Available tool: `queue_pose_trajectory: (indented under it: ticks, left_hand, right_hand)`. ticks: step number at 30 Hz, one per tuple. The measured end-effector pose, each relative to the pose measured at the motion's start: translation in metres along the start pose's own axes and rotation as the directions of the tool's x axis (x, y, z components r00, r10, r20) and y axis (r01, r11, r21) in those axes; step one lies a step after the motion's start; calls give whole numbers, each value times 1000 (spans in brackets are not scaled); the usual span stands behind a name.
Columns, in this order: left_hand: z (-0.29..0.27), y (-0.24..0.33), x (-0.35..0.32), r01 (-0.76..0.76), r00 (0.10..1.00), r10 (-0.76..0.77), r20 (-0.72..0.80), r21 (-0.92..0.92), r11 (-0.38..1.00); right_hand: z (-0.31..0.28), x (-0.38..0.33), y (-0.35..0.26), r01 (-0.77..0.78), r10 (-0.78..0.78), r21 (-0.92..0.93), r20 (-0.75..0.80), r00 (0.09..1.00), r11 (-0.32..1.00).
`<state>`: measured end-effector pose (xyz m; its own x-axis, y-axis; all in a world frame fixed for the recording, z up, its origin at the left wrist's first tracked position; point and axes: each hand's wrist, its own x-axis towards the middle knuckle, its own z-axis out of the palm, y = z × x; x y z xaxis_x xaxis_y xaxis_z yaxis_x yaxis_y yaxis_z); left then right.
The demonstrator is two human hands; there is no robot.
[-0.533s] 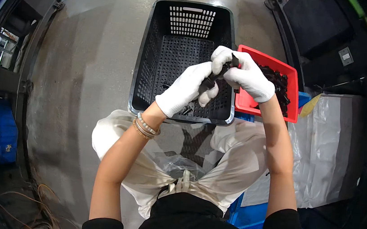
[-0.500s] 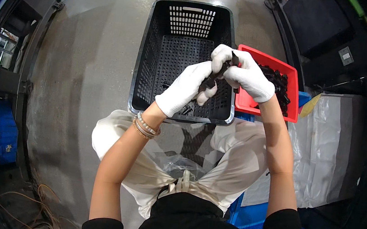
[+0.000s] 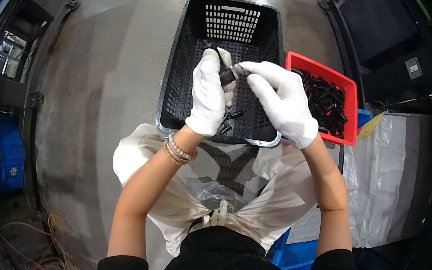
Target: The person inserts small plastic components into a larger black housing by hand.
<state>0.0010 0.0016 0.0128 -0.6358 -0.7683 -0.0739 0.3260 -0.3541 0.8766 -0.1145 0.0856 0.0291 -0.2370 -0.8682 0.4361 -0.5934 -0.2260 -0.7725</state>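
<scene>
Both my hands, in white gloves, are over a black plastic crate. My left hand is closed around a black plastic part with a short cylindrical end, and its fingers hide the rest of the part. Close to its right, my right hand brings thumb and forefinger together around something small and dark that I cannot make out. Below the hands, a few small black parts lie on the crate's perforated bottom.
A red bin filled with many black plastic parts stands against the crate's right side. Grey sheeting and blue plastic lie at right. Cables run along the floor at lower left.
My left hand has turned upright and moved left and up with the black part. My right hand has come away from it, its fingers now pointing left. The red bin's contents show more.
</scene>
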Motion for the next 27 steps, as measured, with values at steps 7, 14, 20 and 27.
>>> queue_pose_trajectory:
  ticks: [7,14,20,27]
  left_hand:
    - [-9,-11,3,-240,935,318,-154,381,893]
    - [-10,-16,4,-301,870,459,-182,541,785]
    - [-18,-37,11,-285,806,522,-279,590,756]
    - [-15,-26,6,-323,854,484,-190,535,780]
  right_hand:
    - [11,-3,-20,37,-35,-132,17,999,991]
    - [10,-2,-23,50,-37,-189,71,997,981]
    - [9,-1,-19,-9,19,-117,87,996,993]
    - [9,-2,-13,-64,60,41,87,994,997]
